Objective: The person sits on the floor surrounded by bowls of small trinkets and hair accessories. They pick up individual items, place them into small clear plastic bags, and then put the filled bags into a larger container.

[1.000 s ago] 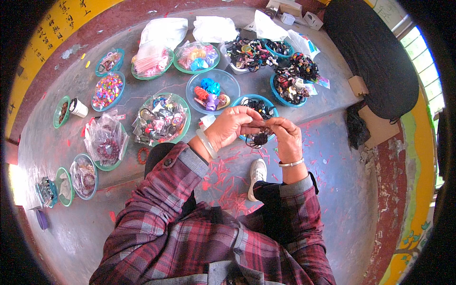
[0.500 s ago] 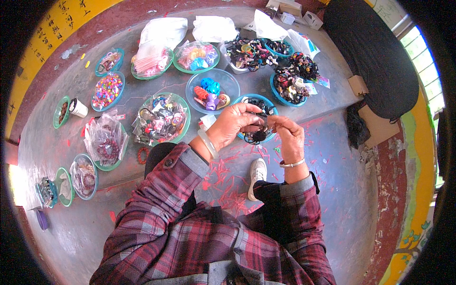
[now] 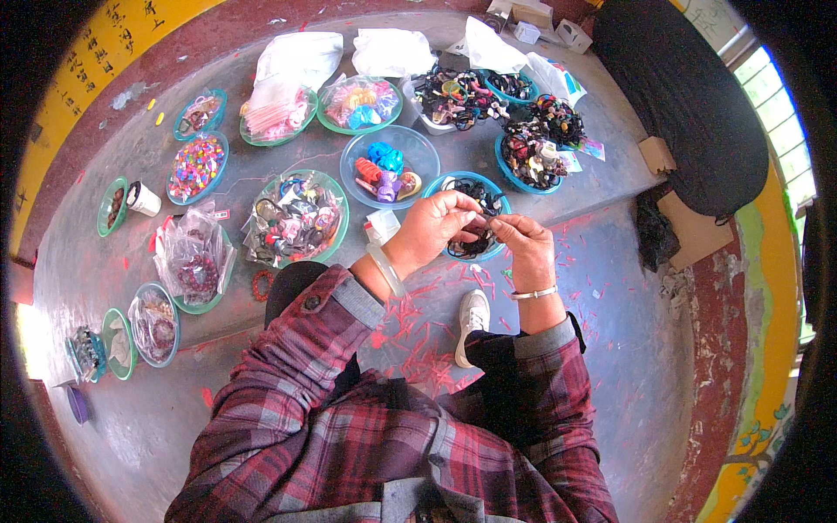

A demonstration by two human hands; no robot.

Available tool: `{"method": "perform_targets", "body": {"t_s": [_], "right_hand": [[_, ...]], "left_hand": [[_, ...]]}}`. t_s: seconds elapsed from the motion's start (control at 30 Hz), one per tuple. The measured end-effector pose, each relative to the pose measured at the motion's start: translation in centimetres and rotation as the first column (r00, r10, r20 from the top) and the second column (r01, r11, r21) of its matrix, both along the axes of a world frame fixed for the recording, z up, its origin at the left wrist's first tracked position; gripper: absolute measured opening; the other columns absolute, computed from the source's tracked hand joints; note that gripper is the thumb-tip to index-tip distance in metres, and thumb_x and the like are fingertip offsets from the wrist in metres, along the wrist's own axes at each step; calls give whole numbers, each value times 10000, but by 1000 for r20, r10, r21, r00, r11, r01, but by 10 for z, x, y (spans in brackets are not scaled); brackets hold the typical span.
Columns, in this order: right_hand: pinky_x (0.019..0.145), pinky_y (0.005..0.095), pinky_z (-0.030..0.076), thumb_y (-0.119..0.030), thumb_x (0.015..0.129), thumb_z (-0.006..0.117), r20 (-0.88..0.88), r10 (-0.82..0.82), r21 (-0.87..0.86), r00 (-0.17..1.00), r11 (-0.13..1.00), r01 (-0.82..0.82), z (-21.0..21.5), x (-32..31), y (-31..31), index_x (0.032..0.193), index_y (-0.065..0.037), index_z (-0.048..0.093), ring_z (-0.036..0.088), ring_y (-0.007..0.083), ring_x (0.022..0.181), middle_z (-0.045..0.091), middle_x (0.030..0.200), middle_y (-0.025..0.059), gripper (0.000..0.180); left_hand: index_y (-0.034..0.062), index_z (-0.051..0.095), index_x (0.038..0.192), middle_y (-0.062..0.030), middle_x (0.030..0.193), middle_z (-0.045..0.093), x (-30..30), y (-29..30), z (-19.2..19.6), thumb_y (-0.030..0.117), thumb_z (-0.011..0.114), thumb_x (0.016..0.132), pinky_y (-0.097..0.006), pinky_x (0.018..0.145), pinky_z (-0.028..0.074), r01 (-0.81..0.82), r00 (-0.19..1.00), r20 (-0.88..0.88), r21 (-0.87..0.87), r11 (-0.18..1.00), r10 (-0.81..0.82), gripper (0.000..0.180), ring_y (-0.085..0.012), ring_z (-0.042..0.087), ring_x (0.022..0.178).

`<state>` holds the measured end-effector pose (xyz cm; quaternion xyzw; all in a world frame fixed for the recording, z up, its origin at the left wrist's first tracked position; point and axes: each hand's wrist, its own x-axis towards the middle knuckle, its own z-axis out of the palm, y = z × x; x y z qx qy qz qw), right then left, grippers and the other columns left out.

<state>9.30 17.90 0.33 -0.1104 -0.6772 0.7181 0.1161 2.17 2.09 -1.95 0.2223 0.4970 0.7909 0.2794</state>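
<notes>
Yellow band with dark lettering (image 3: 65,83) curves along the far-left wall, and clear plastic bags (image 3: 292,65) sit over the green dishes at the back, a crumpled one (image 3: 193,253) lying on the left. Small white boxes (image 3: 545,22) cluster at the top edge; brown cardboard pieces (image 3: 689,222) lie to the right beside a dark mat (image 3: 689,96). Centre now: the left hand (image 3: 436,228) and right hand (image 3: 521,244) meet over a blue bowl of dark pieces (image 3: 453,187), both pinching a small dark item (image 3: 482,223) between fingertips. It is too small to tell its shape or long axis; it seems to span hand to hand, left-right.
</notes>
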Motion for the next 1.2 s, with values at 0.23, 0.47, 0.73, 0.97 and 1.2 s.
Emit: {"method": "perform_targets", "body": {"t_s": [0.23, 0.47, 0.73, 0.97, 1.2], "right_hand": [[607, 192, 425, -72, 797, 622, -76, 11, -3, 997, 1000, -11, 2, 1, -3, 860, -14, 658, 538, 67, 665, 624, 755, 13, 92], [598, 185, 421, -70, 807, 608, -100, 17, 85, 995, 996, -8, 1, 0, -3, 850, -16, 642, 529, 55, 679, 608, 766, -2, 77], [545, 233, 419, -65, 776, 626, -140, -46, 330, 989, 940, 90, -3, 0, -1, 819, -21, 634, 526, 90, 615, 594, 711, 16, 62], [588, 308, 456, -35, 728, 620, -223, 174, 806, 959, 586, 81, 9, 4, -7, 787, -35, 627, 589, 242, 672, 591, 734, 107, 60], [593, 273, 463, 7, 707, 625, -162, 160, 697, 974, 717, -2, 20, 7, -10, 782, -24, 626, 596, 193, 667, 607, 729, 95, 81]], "left_hand": [[14, 521, 1007, -87, 941, 595, 2, -2, 5, 136, 459, 900, -272, 712, 523, -30, 999, -45, 11, 999, 30, 174, -159, 592, 887], [14, 503, 1026, -96, 950, 595, 1, -3, 5, 143, 442, 907, -274, 721, 519, -59, 995, -76, 16, 998, 60, 186, -173, 595, 899], [10, 511, 1056, -98, 958, 602, -3, -3, 7, 134, 561, 840, -296, 770, 490, -91, 987, -134, 21, 996, 93, 254, -182, 582, 914], [42, 644, 910, -107, 880, 623, -4, -5, 6, 175, 660, 721, -322, 767, 447, -254, 676, -736, -281, 925, -38, 232, -235, 581, 866], [17, 650, 896, -70, 787, 645, -3, -9, 5, 141, 615, 772, -252, 673, 455, -65, 888, -449, -341, 938, -102, 179, -119, 595, 733]]}}
